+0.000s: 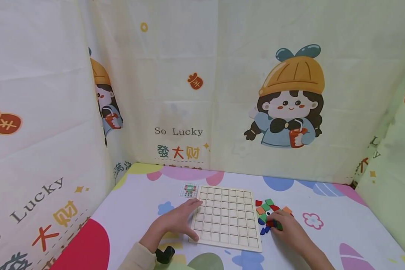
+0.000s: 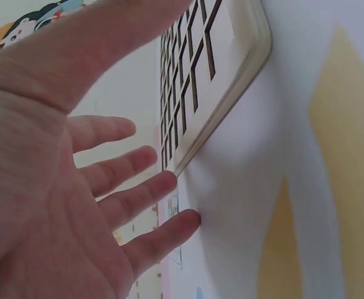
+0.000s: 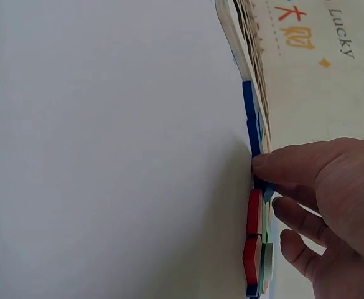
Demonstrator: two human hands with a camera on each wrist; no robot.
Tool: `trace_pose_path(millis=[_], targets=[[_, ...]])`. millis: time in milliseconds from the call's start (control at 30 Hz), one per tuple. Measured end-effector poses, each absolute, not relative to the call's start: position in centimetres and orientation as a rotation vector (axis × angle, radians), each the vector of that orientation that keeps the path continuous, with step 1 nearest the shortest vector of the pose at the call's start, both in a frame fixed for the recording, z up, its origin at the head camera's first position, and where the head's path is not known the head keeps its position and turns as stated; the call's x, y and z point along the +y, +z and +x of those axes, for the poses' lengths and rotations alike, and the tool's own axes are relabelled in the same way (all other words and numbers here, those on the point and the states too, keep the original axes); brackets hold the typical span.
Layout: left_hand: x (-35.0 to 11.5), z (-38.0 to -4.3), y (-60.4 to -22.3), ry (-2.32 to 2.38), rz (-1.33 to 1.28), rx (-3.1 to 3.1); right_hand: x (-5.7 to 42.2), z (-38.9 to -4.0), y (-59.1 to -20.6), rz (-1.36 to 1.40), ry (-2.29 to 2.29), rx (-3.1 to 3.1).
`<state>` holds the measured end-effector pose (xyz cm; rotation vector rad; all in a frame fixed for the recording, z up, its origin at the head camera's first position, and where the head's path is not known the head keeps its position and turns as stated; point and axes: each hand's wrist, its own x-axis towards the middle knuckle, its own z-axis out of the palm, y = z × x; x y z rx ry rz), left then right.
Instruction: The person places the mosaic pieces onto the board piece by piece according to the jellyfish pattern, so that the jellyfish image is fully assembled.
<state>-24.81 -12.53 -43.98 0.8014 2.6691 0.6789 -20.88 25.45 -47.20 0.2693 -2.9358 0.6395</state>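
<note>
A pale wooden grid board (image 1: 226,219) lies on the table, its squares bare. My left hand (image 1: 180,221) is spread along the board's left side, fingertips at its upper left edge and thumb at the lower left corner. In the left wrist view, that hand's palm (image 2: 51,205) shows, its fingers apart. Right of the board is a loose pile of small coloured tiles (image 1: 269,202) in red, green, orange and blue. My right hand (image 1: 287,227) reaches into this pile, thumb and forefinger pinching a tilted blue tile (image 3: 267,192), partly hidden. Red tiles (image 3: 251,258) lie just beside those fingers.
A small pattern card (image 1: 189,190) with a figure on a grid lies beyond my left hand, at the board's upper left corner. A black object (image 1: 165,255) sits by my left sleeve. Printed cloth walls (image 1: 229,150) stand around the table.
</note>
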Motion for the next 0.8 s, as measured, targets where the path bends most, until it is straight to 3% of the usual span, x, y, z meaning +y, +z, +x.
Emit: trace_pose_path(millis=[800], targets=[[-13.34, -24.9, -44.94, 0.501, 0.694, 2.737, 26.01, -21.65, -47.11, 0.155, 0.598, -3.019]])
